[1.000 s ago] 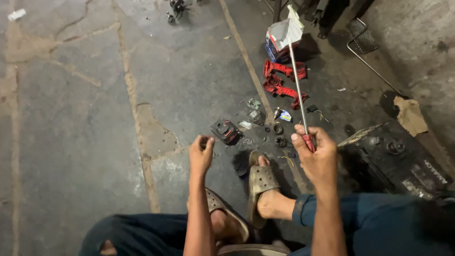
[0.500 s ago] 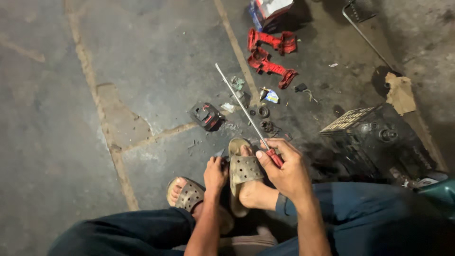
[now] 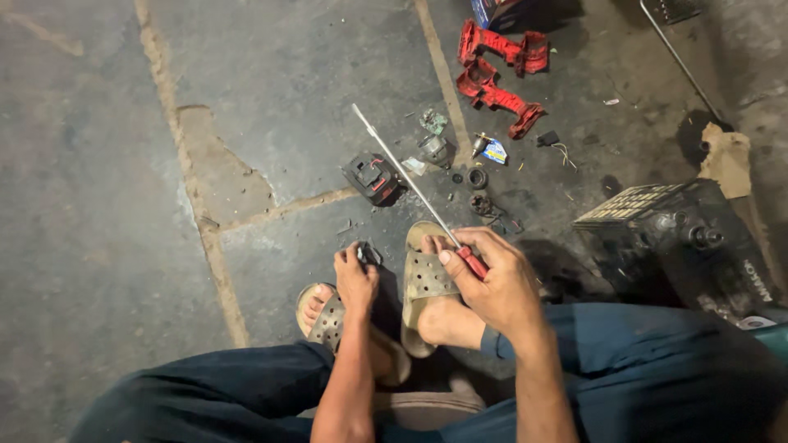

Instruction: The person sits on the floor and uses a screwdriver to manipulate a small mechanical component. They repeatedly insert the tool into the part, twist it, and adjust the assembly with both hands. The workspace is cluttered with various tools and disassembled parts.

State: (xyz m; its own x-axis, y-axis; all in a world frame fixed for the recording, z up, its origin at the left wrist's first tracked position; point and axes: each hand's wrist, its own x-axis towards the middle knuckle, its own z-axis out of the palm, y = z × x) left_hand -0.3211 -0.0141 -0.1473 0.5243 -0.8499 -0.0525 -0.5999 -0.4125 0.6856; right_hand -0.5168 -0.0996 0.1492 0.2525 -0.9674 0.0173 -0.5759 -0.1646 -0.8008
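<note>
Down on the cracked grey concrete floor (image 3: 98, 213), a long screwdriver with a red handle and a thin steel shaft (image 3: 410, 184) is held in the right hand (image 3: 492, 283). The fingers are wrapped fully round the handle, and the shaft is pointed up and to the left, over the scattered parts. A small dark metal part (image 3: 368, 254) is pinched in the fingertips of the left hand (image 3: 355, 279), which is closed on it just above the floor; what the part is cannot be told. Both hands are held over two feet in perforated tan rubber sandals (image 3: 423, 275), the right hand just above the right foot.

Beyond the sandals, a small black and red block-shaped housing (image 3: 373, 178) is lying near the middle of the floor, beside a pale seam in the concrete. A few small round metal parts (image 3: 476, 189) are strewn just to its right. Two red plastic tool casing halves (image 3: 497, 70) are lying towards the far edge of the floor. A large black box-shaped machine casing with a slotted top (image 3: 673, 234) is set at the right edge, well apart from the hands.
</note>
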